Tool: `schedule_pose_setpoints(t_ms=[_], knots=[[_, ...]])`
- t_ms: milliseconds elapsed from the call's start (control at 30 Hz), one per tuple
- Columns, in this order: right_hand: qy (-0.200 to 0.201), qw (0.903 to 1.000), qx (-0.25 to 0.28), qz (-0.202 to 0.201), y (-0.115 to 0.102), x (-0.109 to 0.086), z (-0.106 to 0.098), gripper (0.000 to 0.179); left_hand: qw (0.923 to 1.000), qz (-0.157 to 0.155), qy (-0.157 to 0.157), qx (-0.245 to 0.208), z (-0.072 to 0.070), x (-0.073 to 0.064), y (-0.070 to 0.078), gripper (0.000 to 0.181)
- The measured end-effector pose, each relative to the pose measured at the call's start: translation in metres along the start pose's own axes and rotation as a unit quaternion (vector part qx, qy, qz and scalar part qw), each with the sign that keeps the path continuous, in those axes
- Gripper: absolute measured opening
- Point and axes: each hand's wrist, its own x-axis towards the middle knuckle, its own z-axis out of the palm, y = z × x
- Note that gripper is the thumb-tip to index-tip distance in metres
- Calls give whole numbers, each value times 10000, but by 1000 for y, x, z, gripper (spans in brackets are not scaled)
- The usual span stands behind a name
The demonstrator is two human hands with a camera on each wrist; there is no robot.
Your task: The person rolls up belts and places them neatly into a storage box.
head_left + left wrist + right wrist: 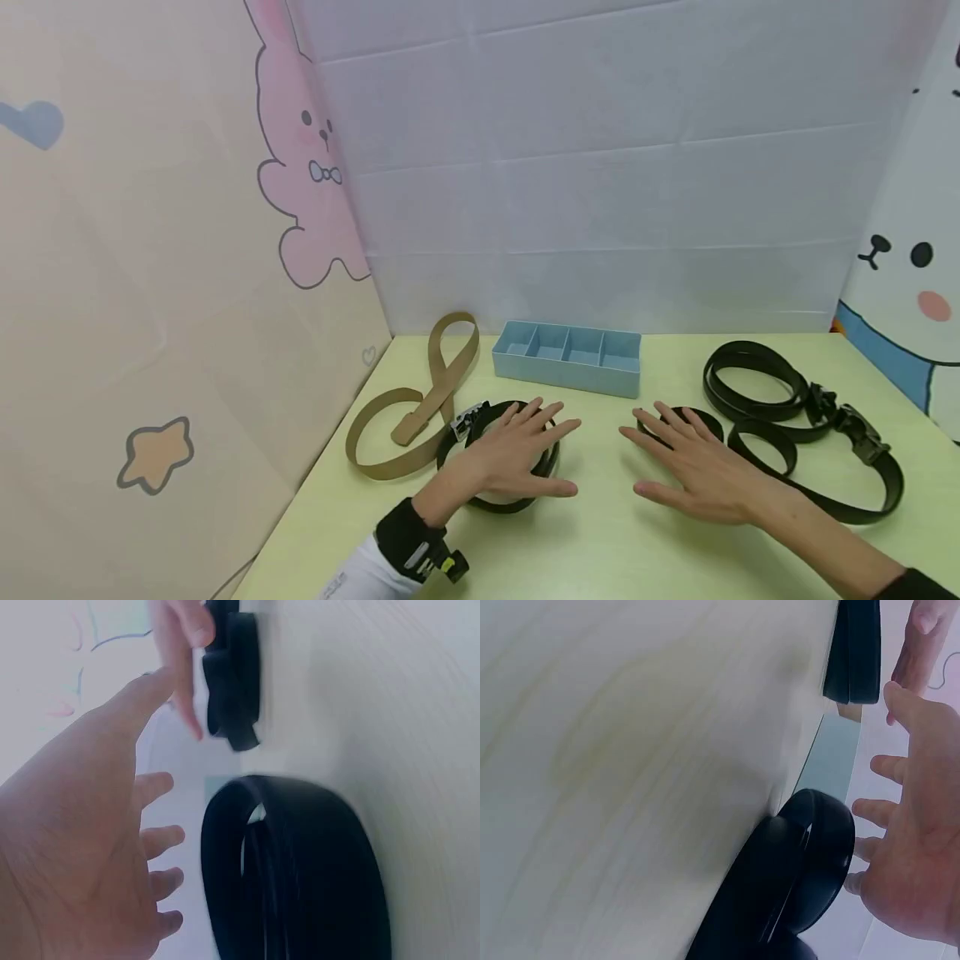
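My left hand (510,454) hovers with spread fingers over a coiled black belt (553,461) that has a silver buckle (467,419). In the left wrist view a gap shows between the palm and the coiled belt (330,862). My right hand (701,471), also spread flat, is held above the left end of a second black belt (757,408), which lies in loose loops with a dark buckle (862,433). The right wrist view shows that belt's loop (829,855) standing on edge below the palm. Neither hand holds anything.
A tan belt (390,467) lies in a looped twist at the left of the pale yellow table (600,550). A blue tray (566,375) with several compartments stands at the back, near the white backdrop (600,208). A printed curtain (187,292) hangs along the left side.
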Motion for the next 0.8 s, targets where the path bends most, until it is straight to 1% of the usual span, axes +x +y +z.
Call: schedule_pose_setpoints(t_ms=[133, 300, 400, 467, 533, 600, 700, 800], knots=[[32, 9997, 37, -241, -11, 8, 2, 72, 9986, -264, 349, -308, -5, -25, -18, 89], [-48, 9982, 72, -597, -28, 24, 4, 70, 9931, -604, 692, -733, -12, -60, -47, 92], [-98, 9957, 67, -914, -38, 37, 5, 69, 9889, -815, 876, -876, -14, -76, -62, 94], [-103, 9934, 58, -1143, -44, 46, 8, 68, 9866, -891, 1018, -908, -14, -84, -71, 92], [-70, 9897, -27, -1428, -50, 55, 11, 66, 9853, -918, 1167, -845, -13, -88, -80, 88], [-48, 9866, -92, -1629, -57, 64, 16, 64, 9839, -943, 1301, -779, -10, -90, -87, 81], [-49, 9808, -144, -1946, -66, 75, 21, 61, 9818, -943, 1515, -649, -6, -87, -96, 69], [-122, 9773, -66, -2115, -75, 86, 24, 56, 9803, -913, 1685, -478, -2, -79, -103, 59]])
